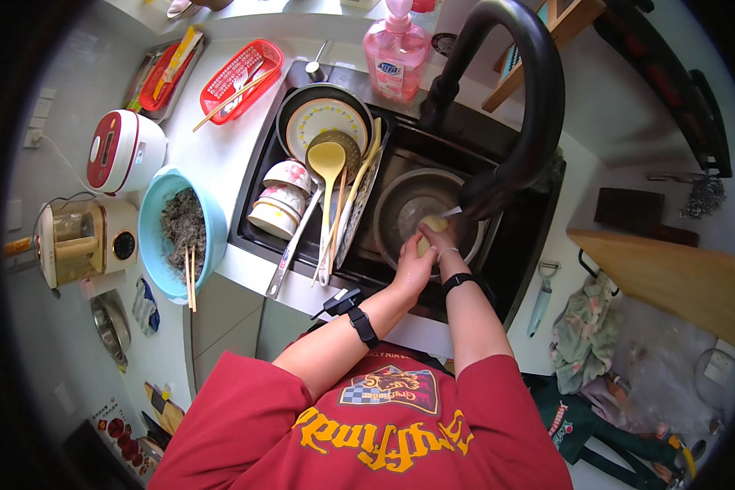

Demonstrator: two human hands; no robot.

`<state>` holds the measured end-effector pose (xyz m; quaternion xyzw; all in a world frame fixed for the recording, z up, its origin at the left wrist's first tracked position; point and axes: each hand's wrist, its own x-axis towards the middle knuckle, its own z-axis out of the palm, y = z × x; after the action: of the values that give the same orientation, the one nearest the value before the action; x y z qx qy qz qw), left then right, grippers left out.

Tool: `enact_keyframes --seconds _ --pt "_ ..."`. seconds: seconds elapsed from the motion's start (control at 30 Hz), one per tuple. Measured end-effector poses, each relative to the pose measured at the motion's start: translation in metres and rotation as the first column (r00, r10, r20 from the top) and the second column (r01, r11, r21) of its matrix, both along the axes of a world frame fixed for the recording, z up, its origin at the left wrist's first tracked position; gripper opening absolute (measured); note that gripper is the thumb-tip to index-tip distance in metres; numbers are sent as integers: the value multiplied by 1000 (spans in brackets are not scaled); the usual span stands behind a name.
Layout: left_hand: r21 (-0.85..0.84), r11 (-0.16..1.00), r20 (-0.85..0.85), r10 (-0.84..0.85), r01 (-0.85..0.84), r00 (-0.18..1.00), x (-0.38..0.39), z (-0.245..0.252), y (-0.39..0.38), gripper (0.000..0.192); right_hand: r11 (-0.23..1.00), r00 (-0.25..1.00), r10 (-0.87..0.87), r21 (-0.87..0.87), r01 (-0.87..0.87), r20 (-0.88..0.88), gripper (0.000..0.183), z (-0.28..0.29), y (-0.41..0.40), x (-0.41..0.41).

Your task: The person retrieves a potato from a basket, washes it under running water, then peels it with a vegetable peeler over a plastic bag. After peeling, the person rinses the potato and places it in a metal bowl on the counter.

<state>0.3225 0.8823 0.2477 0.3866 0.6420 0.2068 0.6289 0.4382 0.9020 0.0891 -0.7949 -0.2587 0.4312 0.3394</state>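
Both my hands meet over a metal basin (398, 195) in the black sink (367, 245). Between them is a pale yellow, peeled-looking vegetable (433, 223), possibly a potato; its far end shows past my fingers. My left hand (418, 260) grips its near part. My right hand (447, 236) is closed around its other side, partly hidden under the head of the black faucet (481, 193). A thin stream of water runs from the faucet by the vegetable. Some water lies in the basin.
Left in the sink, a rack holds bowls (275, 208), a plate (324, 125), a yellow ladle (326, 160) and chopsticks. A blue basin (214, 245) with dark grey food stands farther left. A peeler (540, 303) lies right of the sink. A pink soap bottle (398, 61) stands behind.
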Motion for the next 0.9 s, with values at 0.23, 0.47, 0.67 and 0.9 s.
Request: enact_keyframes --seconds 0.23,0.47,0.67,0.9 --pt "54 995 13 83 -83 996 -11 -14 -13 38 994 976 28 96 -49 217 48 -6 5 5" --pt "-69 992 9 107 -106 994 -12 -35 -17 26 986 940 168 -58 -157 296 24 40 -7 40" --pt "17 989 -139 149 -148 979 -11 -20 -10 28 976 911 217 -105 -192 351 27 54 -36 59" --pt "-73 984 -46 161 -164 986 -13 -6 -6 35 900 890 373 -337 -278 262 34 64 -48 69"
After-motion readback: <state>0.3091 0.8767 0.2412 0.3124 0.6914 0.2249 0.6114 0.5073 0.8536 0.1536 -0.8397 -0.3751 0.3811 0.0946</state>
